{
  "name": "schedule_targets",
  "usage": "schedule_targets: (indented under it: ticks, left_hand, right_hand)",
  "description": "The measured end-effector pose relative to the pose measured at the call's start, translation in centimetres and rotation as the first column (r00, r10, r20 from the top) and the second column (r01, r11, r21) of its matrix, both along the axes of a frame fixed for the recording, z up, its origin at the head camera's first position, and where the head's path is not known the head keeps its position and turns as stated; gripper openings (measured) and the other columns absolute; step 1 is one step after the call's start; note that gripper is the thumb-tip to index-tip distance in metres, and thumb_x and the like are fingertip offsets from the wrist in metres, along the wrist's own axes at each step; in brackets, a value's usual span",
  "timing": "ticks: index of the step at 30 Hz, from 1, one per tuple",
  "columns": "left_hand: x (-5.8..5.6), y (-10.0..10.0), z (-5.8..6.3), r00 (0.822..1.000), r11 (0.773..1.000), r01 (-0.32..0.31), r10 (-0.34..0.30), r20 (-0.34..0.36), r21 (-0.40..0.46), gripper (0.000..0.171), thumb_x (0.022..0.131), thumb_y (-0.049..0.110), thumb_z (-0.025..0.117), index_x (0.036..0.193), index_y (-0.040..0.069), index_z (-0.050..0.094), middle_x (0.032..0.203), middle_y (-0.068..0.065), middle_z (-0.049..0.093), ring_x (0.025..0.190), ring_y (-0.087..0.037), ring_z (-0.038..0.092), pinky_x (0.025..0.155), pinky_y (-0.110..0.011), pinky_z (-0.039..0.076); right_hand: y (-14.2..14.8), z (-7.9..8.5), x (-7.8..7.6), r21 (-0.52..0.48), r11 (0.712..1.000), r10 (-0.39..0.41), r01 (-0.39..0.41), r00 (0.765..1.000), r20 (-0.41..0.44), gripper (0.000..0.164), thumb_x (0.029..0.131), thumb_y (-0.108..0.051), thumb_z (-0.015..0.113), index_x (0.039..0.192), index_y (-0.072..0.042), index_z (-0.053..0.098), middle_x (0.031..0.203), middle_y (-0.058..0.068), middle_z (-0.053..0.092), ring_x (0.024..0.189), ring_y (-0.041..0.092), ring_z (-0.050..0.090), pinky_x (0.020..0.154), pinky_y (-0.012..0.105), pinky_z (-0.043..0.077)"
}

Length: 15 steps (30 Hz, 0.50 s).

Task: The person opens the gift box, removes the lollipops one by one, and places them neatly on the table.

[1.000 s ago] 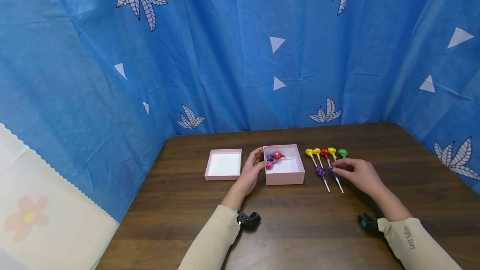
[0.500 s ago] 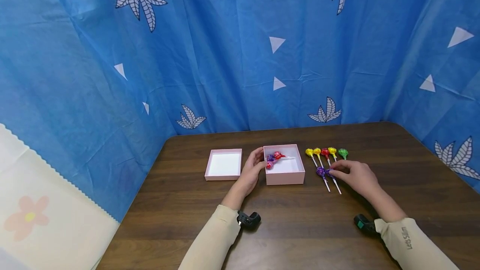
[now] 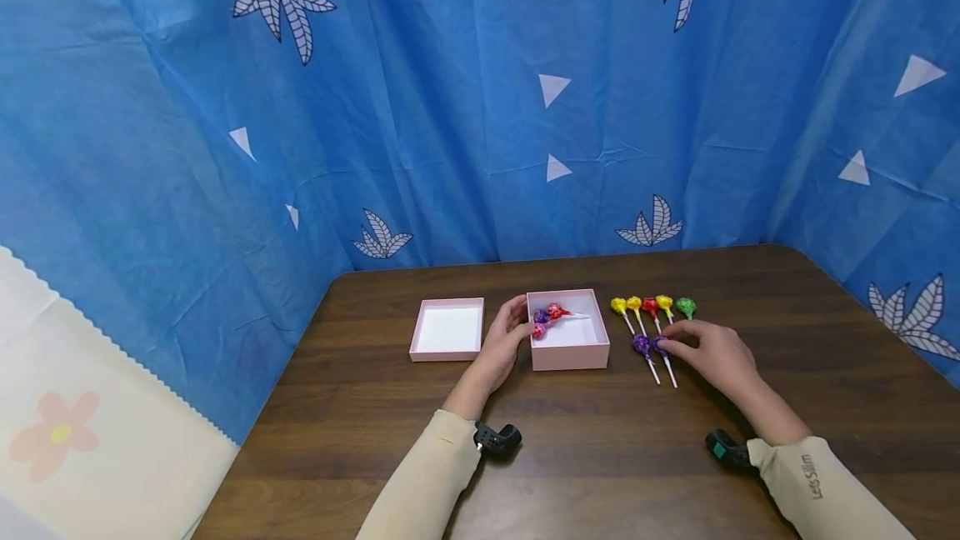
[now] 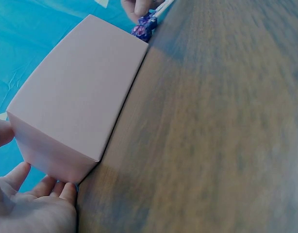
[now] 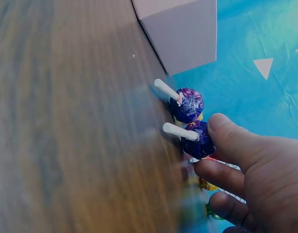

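Observation:
My left hand rests against the left side of an uncovered pink box, its thumb at the rim and its fairly straight fingers touching the outer wall. Inside the box lie three lollipops, including a red one and a purple one. To the box's right, my right hand pinches the wrapped head of a purple lollipop between thumb and index finger. Close beside it lies another purple lollipop. Both white sticks point toward the near table edge.
Behind the purple pair runs a row of several lollipops: yellow ones, a red one and a green one. The shallow box lid lies left of my left hand on the wooden table. A blue curtain hangs behind.
My right hand has shifted slightly left, bringing its purple lollipop closer to the other purple one; the stick end has swung left. The left hand and box stay put.

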<state>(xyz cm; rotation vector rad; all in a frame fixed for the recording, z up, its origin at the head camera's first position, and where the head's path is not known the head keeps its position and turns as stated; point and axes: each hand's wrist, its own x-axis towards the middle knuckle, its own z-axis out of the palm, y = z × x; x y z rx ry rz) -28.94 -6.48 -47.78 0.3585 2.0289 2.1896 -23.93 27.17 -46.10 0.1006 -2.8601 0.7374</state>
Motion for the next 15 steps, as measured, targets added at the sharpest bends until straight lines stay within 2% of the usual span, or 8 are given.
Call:
schedule_targets:
  ticks: [8, 15]
  left_hand:
    - [0.06, 0.02, -0.07, 1.000, 1.000, 0.000, 0.000, -0.001, 0.003, 0.059, 0.096, 0.008, 0.054, 0.151, 0.011, 0.034, 0.160, -0.013, 0.032, 0.151, -0.034, 0.027, 0.126, -0.050, 0.021]
    - [-0.01, 0.05, -0.11, 1.000, 1.000, 0.003, -0.003, -0.002, 0.001, 0.058, 0.096, 0.007, 0.055, 0.151, 0.013, 0.035, 0.160, -0.012, 0.033, 0.151, -0.032, 0.027, 0.126, -0.049, 0.021]
  right_hand:
    - [0.07, -0.16, 0.01, 0.010, 1.000, -0.004, 0.004, 1.000, -0.027, 0.038, 0.090, -0.046, 0.070, 0.112, -0.016, 0.075, 0.115, 0.021, 0.071, 0.100, 0.040, 0.064, 0.071, 0.048, 0.052]
    - [0.10, -0.24, 0.00, 0.001, 1.000, -0.003, 0.003, 0.999, -0.046, 0.040, 0.091, -0.048, 0.069, 0.114, -0.015, 0.074, 0.117, 0.021, 0.070, 0.103, 0.041, 0.064, 0.073, 0.051, 0.052]
